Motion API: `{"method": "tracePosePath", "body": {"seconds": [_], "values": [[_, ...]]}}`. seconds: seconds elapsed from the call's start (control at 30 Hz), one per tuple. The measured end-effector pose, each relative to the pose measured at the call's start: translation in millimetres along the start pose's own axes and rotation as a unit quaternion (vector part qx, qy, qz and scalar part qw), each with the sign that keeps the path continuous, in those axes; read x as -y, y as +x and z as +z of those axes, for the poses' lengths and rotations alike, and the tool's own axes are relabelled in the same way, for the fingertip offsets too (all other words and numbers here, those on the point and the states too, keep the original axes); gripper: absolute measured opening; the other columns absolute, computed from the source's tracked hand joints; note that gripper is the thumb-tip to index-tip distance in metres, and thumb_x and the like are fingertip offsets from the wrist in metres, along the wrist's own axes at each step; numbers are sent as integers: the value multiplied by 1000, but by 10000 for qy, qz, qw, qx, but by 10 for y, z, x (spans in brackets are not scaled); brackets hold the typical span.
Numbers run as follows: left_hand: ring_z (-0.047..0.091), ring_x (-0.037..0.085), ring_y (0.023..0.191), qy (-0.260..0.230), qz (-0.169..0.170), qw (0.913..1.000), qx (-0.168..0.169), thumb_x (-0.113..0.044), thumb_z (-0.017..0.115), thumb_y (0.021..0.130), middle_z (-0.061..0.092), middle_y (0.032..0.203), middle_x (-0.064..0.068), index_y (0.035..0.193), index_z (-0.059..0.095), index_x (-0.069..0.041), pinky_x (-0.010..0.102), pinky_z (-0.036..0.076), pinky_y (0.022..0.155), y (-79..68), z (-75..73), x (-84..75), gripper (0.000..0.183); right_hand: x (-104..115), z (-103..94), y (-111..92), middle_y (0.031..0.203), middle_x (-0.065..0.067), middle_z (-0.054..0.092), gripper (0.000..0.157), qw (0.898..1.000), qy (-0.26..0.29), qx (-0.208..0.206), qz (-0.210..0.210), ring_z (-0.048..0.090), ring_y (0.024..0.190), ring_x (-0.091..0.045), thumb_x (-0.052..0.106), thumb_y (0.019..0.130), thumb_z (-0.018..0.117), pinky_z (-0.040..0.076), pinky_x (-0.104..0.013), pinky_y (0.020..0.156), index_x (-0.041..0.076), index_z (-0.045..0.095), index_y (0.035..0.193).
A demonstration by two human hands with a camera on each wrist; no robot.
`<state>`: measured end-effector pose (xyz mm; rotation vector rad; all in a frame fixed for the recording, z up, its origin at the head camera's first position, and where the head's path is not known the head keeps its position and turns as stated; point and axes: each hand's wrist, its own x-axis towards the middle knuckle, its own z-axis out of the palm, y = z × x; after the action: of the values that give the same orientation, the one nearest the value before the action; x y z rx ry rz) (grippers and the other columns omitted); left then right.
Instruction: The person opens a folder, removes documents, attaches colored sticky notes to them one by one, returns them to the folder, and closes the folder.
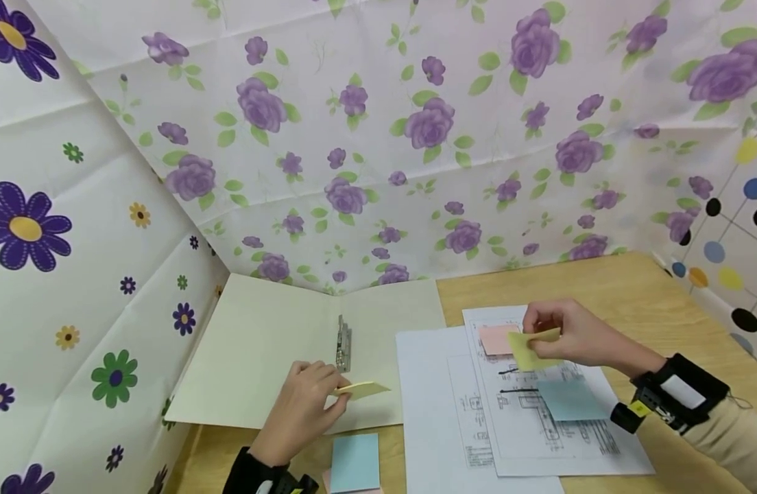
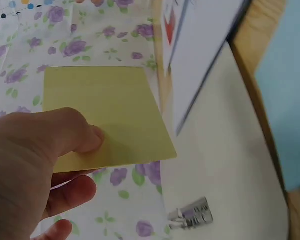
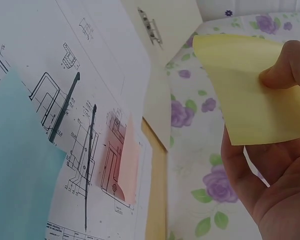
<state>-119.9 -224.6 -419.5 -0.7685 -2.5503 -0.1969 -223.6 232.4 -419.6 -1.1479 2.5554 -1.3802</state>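
My left hand (image 1: 307, 401) pinches a yellow sticky note pad (image 2: 105, 110) between thumb and fingers, above the lower part of the open folder (image 1: 273, 350). Over the printed drawing sheet (image 1: 508, 439), my right hand (image 1: 572, 333) pinches a single yellow sticky note (image 3: 245, 90), slightly curved. A pink sticky note (image 1: 497, 339) is on the sheet's upper left. Lower right of it, a blue sticky note (image 1: 572, 399) lies on the same sheet. In the right wrist view, black arrow marks (image 3: 67, 107) run across the drawing between the two notes.
A second sheet (image 1: 434, 412) lies partly under the drawing and over the folder's edge. The folder's metal clip (image 1: 343, 343) stands up near its fold. A blue sticky pad (image 1: 355, 463) rests on pink paper at the front. Flower-patterned sheeting (image 1: 378, 158) stands behind the table.
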Motion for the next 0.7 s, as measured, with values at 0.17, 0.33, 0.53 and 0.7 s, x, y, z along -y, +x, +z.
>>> {"method": "tracePosePath", "body": {"seconds": [0.17, 0.33, 0.53, 0.7], "values": [[60, 5, 71, 194, -29, 9995, 247, -20, 84, 71, 70, 74, -13, 76, 76, -24, 36, 49, 75, -162, -26, 36, 10, 4, -4, 4, 87, 3, 65, 33, 10000, 5, 25, -19, 67, 82, -12, -8, 78, 73, 60, -30, 78, 22, 62, 86], [57, 4, 68, 182, 5, 9984, 528, -22, 84, 70, 68, 70, -16, 71, 74, -26, 36, 49, 74, -304, 40, 34, 11, 17, 15, -4, 86, 3, 66, 31, 10000, 9, 36, 13, 67, 81, -14, -7, 78, 73, 60, -30, 77, 22, 62, 85], [55, 3, 66, 53, 438, 9936, 1040, -16, 80, 68, 67, 69, -17, 70, 75, -26, 34, 46, 71, -380, 142, -39, 11, 16, 14, -14, 85, 3, 65, 32, 9999, -48, 47, 126, 66, 80, -13, -7, 77, 72, 58, -28, 76, 22, 63, 85], [54, 3, 66, -156, 475, 9865, 1558, -13, 83, 65, 64, 68, -16, 68, 74, -26, 35, 45, 72, -382, 149, -86, 15, 26, -9, -11, 85, 1, 65, 32, 10000, -48, 60, 60, 67, 79, -12, -9, 78, 72, 57, -28, 74, 20, 63, 85]]}}
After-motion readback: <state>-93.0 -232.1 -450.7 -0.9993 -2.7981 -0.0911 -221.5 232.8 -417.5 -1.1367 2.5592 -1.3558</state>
